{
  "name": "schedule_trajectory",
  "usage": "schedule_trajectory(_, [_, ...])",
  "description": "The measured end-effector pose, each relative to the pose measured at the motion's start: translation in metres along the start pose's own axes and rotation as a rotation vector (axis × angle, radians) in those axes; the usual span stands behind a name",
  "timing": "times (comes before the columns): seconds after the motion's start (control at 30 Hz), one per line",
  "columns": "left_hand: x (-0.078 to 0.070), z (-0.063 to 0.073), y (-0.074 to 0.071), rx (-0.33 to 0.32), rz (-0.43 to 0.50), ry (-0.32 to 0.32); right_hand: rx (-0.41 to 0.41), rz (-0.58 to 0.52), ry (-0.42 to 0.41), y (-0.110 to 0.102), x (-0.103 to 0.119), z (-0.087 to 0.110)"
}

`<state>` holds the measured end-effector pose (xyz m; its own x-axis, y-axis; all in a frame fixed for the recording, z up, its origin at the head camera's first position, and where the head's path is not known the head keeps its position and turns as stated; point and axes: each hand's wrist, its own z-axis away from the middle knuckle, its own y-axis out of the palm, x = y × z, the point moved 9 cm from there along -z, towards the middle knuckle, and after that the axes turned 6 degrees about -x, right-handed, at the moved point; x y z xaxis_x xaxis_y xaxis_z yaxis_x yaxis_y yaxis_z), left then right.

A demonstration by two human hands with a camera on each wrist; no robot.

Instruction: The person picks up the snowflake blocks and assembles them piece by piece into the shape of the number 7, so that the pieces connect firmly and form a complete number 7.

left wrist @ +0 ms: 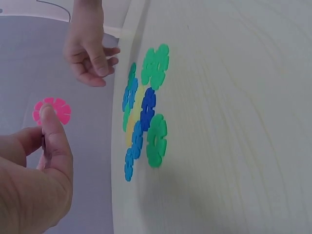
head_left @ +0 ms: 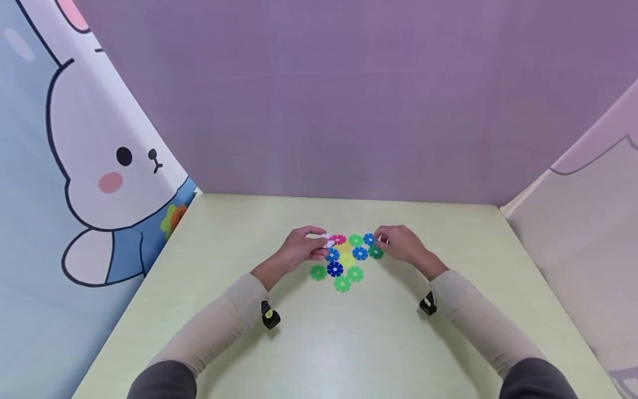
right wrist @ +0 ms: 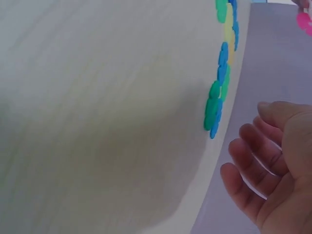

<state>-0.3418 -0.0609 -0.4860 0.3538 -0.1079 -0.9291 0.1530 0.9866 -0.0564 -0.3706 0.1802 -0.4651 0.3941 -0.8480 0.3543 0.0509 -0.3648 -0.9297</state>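
Observation:
My left hand (head_left: 301, 245) pinches a notched plastic disc piece above the table. A pink disc (left wrist: 61, 111) sticks out past its fingertips, and a white disc (head_left: 328, 240) shows right at the fingers in the head view. Whether the two are joined cannot be told. My right hand (right wrist: 278, 165) hovers at the right side of the discs, its fingers loosely bent with nothing between them. Below the hands lie several flat notched discs: a dark blue disc (head_left: 335, 269), a blue disc (head_left: 360, 253), a yellow disc (head_left: 346, 259) and a dark green disc (head_left: 376, 252).
Light green discs (head_left: 342, 284) lie at the near side of the group on the pale wooden table (head_left: 339, 343). Behind the table rises a purple backdrop (head_left: 349, 111). A rabbit-print cloth (head_left: 114, 155) hangs at the left. Small black cameras sit on both wrists.

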Motion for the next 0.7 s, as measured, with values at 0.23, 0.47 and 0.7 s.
schedule_trajectory(0.23, [0.001, 0.000, -0.004, -0.006, 0.003, 0.009, 0.072, -0.013, 0.049, 0.012, -0.011, 0.005])
schedule_trajectory(0.47, [0.005, 0.001, -0.010, -0.021, -0.002, -0.004, 0.096, -0.009, 0.068, 0.021, -0.016, 0.011])
schedule_trajectory(0.7, [0.005, 0.003, -0.011, -0.016, -0.007, 0.003, 0.096, 0.001, 0.071, 0.025, -0.017, 0.010])
